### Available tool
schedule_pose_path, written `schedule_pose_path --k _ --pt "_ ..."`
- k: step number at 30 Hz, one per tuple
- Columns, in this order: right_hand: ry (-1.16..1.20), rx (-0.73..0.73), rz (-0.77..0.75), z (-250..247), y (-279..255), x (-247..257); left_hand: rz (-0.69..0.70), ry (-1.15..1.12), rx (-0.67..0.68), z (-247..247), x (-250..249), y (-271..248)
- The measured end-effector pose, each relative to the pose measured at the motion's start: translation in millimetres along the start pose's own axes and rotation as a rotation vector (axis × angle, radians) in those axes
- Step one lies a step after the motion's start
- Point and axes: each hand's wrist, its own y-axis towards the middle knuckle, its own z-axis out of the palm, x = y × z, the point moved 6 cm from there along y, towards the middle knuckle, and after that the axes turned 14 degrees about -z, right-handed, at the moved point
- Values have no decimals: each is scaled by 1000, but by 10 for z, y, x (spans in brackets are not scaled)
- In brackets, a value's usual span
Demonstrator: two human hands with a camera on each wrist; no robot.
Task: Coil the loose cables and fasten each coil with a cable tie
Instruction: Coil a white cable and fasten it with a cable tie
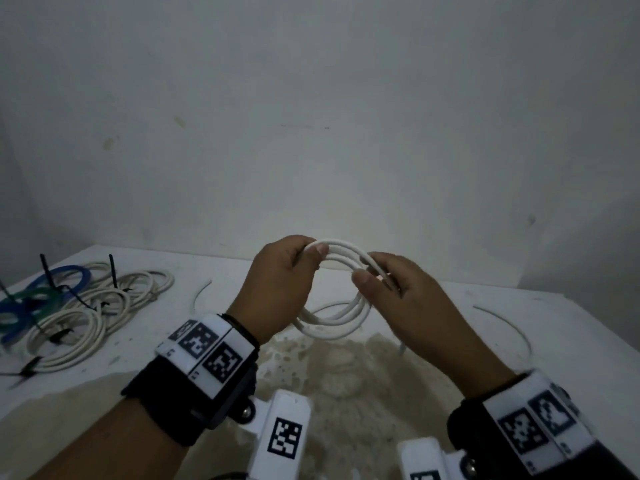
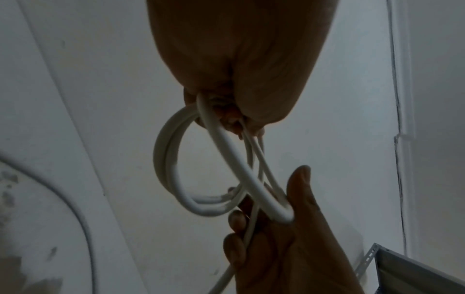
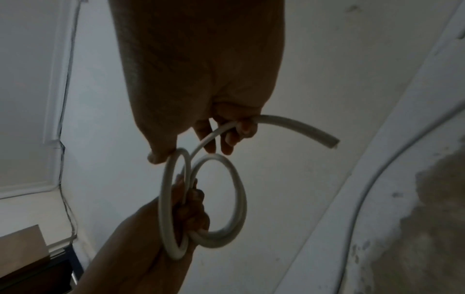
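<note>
Now, both wrists raised over the white table (image 1: 519, 341). Left hand (image 1: 277, 289) curled round the near-left side of the white cable coil (image 1: 341, 320), thumb clamped on top. Right hand (image 1: 398, 299) pinching the coil's far-right loops, cut end poking out past the fingers (image 3: 236, 129). Farther left, tied coils (image 1: 86, 306) heaped on the table, black cable ties (image 1: 46, 271) sticking up.

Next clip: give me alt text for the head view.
Two hands hold a white cable coil above a white table, the left hand gripping its top and the right hand pinching its side. Tied cable coils lie at far left.
</note>
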Motion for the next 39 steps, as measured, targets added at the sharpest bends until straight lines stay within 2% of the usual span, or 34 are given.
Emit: schedule_pose_path --k 5,10,13,16,19,21,23,26,28,32,35,37,39 --pt "25 -44 4 124 -52 -50 -193 -309 46 94 136 -44" --pt "97 -207 34 103 -59 -44 -295 -581 150 231 146 -160" --pt "129 -179 3 50 -27 -21 -347 -643 257 259 162 -221" --pt "53 -78 -52 18 3 -22 -349 -459 263 193 210 -180" --pt "-25 50 -126 97 25 68 -164 -174 221 144 73 -178" --pt "-63 61 -146 131 31 93 -173 -177 269 230 10 -238" --pt "-26 1 -64 117 16 40 -263 -280 258 298 30 -274" --pt "110 -131 15 93 -65 -7 -361 -458 150 333 125 -274" --pt "179 -162 56 117 -126 9 -408 -537 91 347 183 -273" --pt "514 -203 259 264 -253 -63 -455 -707 18 403 258 -333" --pt "738 -284 344 319 -308 -103 -481 -792 3 482 291 -424" --pt "731 -283 376 309 -333 -133 -477 -795 39 529 316 -466" --pt "638 -236 380 265 -342 -145 -454 -673 88 526 341 -462"
